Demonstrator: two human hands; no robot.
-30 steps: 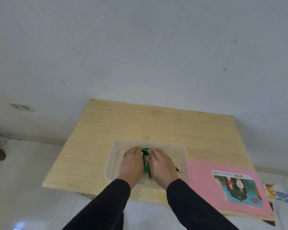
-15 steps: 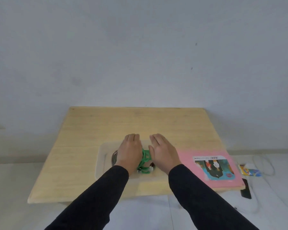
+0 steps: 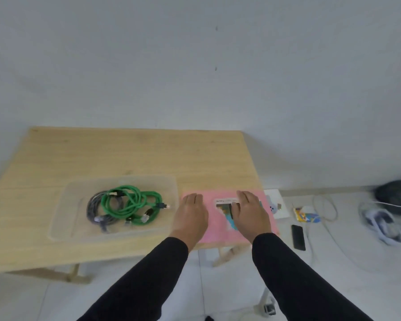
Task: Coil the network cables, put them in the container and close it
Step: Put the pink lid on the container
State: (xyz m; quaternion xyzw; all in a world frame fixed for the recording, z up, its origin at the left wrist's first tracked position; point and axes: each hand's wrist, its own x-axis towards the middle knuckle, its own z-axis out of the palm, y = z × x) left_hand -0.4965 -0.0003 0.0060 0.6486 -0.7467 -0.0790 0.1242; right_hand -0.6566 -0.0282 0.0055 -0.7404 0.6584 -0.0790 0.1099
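Observation:
A clear plastic container (image 3: 63, 214) stands on the wooden table. Inside it lie a coiled green network cable (image 3: 134, 202) and a coiled dark grey cable (image 3: 94, 205), overlapping. To its right the pink lid (image 3: 218, 230) with a picture label lies flat at the table's front right corner. My left hand (image 3: 191, 217) hovers over the lid's left part, fingers flat and slightly apart. My right hand (image 3: 250, 212) is over the label, palm down, holding nothing. Whether the hands touch the lid is unclear.
The table (image 3: 125, 156) stands against a white wall. On the floor to the right lie a white card (image 3: 277, 206), a small colourful packet (image 3: 307, 215), a black phone (image 3: 298, 237), white cords (image 3: 324, 209), a shoe (image 3: 384, 224) and a dark round object (image 3: 396, 200).
Both hands left the cables in the container and moved right, over the pink lid. The view turned to the right, so the container now sits on the left.

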